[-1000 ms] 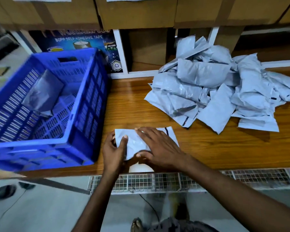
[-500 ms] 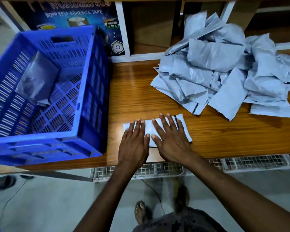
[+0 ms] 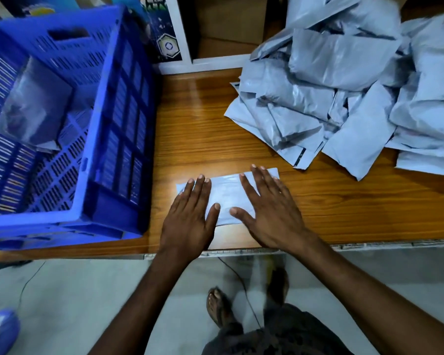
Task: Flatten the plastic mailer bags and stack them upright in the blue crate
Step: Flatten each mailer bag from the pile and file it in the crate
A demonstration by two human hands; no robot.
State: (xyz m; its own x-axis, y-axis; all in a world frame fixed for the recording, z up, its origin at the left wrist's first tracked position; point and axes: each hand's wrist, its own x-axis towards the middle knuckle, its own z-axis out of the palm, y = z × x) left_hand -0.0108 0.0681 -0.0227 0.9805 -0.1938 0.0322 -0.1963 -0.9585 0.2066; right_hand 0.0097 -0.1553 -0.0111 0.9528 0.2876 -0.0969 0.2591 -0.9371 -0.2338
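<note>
My left hand and right hand lie flat with fingers straight, pressing one mailer onto the counter near its front edge, the mailer under both palms, the crate just left and the pile behind to the right.

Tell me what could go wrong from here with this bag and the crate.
1. The mailer bag pressed flat under the left hand and right hand lies close to the front edge of the table; it might slide off once released.
2. The lone bag inside the blue crate leans instead of standing upright, so added bags may topple.
3. The pile looks puffy; those bags may spring back after pressing.
</note>
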